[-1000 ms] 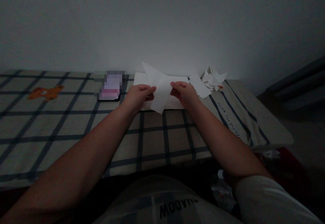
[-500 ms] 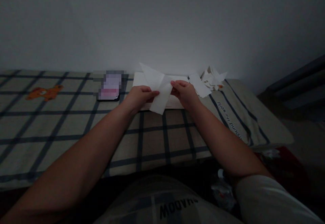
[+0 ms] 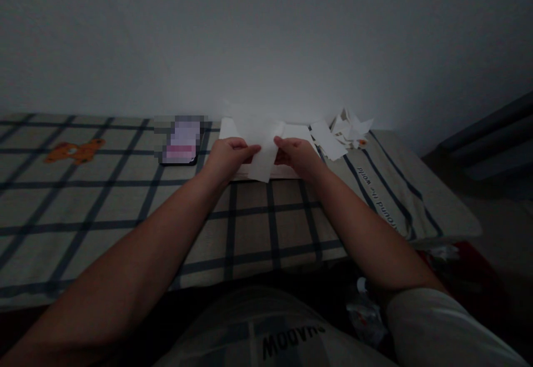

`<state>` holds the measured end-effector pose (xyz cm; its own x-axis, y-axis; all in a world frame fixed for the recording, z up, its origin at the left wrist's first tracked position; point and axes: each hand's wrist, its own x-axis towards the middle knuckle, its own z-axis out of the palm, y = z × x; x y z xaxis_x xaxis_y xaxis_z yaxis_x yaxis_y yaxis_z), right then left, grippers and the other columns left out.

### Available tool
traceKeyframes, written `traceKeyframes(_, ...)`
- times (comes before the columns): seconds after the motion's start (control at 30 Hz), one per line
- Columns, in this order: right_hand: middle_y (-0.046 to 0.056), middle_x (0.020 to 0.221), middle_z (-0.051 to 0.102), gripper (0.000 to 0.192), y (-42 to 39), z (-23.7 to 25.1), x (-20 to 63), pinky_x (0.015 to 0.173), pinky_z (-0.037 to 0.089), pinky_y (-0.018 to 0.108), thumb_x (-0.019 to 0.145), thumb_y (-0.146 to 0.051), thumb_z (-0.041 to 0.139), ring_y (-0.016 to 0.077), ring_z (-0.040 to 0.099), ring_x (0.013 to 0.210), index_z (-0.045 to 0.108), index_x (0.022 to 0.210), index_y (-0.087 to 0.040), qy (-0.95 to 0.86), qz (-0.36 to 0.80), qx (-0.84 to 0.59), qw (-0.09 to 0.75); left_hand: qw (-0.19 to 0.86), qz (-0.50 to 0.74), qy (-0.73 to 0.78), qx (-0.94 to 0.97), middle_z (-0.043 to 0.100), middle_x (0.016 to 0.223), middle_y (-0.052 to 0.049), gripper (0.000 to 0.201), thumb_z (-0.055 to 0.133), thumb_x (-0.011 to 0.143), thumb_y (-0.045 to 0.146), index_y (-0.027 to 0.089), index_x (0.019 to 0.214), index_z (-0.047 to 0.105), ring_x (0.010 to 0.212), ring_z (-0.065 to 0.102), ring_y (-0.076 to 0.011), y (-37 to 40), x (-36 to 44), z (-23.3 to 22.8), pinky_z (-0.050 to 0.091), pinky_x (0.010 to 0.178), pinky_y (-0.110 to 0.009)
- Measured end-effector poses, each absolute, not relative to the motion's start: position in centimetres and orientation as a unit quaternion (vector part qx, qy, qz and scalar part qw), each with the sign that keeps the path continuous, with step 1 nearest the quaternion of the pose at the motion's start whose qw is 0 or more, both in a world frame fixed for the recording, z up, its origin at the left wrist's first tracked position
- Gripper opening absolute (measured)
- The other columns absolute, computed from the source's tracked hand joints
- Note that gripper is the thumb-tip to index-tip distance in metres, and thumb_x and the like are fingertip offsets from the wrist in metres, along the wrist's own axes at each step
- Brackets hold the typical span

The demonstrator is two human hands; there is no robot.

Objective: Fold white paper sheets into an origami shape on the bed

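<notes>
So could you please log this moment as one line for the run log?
left hand: grips paper sheet | right hand: grips same sheet | below: paper stack | surface: checked cloth

Person: left hand (image 3: 227, 159) and right hand (image 3: 296, 157) bare, no rings or watch visible; forearms bare. Pale short sleeve (image 3: 437, 328) at right arm. Light shirt (image 3: 266, 336), dark printed lettering.
</notes>
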<state>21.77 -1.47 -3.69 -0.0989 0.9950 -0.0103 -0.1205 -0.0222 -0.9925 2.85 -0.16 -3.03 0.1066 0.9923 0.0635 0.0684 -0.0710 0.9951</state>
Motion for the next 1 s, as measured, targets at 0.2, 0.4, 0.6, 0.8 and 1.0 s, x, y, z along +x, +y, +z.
traceKeyframes(0.2,0.002,0.070,0.066,0.035,-1.45,-3.95,21.57,0.070,0.055,0.030,0.066,-0.049,0.081,0.0132,0.061,0.066,0.065,0.068,-0.018,-0.498,0.542,-0.448,0.508,0.475,0.480,0.474,0.565,0.062,0.056,-0.002,0.034,0.083,0.062,0.038,0.017,0.053,0.058,0.055,0.058,-0.0127,0.14,2.77,-3.44,0.045,0.053,-0.024)
traceKeyframes(0.4,0.000,0.070,0.065,0.027,-1.57,-3.85,21.57,0.071,0.055,0.028,0.065,-0.035,0.084,0.0113,0.061,0.065,0.068,0.075,-0.017,-0.472,0.618,-0.408,0.478,0.482,0.507,0.467,0.541,0.057,0.052,0.001,0.032,0.082,0.062,0.036,0.017,0.053,0.056,0.052,0.053,-0.0102,0.56,2.74,-3.51,0.041,0.051,-0.022)
traceKeyframes(0.6,0.001,0.068,0.066,0.027,-1.77,-3.94,21.38,0.066,0.054,0.026,0.066,-0.037,0.084,0.0112,0.061,0.062,0.069,0.073,-0.016,-0.484,0.609,-0.426,0.462,0.503,0.532,0.456,0.506,0.052,0.052,0.003,0.032,0.080,0.065,0.031,0.018,0.052,0.054,0.051,0.048,-0.0076,0.24,3.19,-3.37,0.042,0.053,-0.021)
traceKeyframes(0.8,0.002,0.075,0.071,0.027,-2.01,-3.79,21.05,0.069,0.055,0.028,0.066,-0.038,0.083,0.0130,0.064,0.067,0.072,0.078,-0.017,-0.498,0.612,-0.416,0.452,0.502,0.559,0.450,0.483,0.048,0.052,0.004,0.033,0.078,0.067,0.030,0.018,0.052,0.051,0.053,0.046,-0.0075,-0.26,3.58,-3.27,0.044,0.056,-0.021)
traceKeyframes(1.0,0.001,0.075,0.070,0.027,-2.09,-3.90,20.75,0.070,0.056,0.026,0.064,-0.037,0.084,0.0112,0.064,0.067,0.070,0.076,-0.017,-0.496,0.603,-0.412,0.469,0.494,0.575,0.448,0.474,0.048,0.053,0.005,0.032,0.077,0.067,0.029,0.018,0.052,0.051,0.053,0.047,-0.0073,-0.39,3.61,-3.05,0.045,0.057,-0.021)
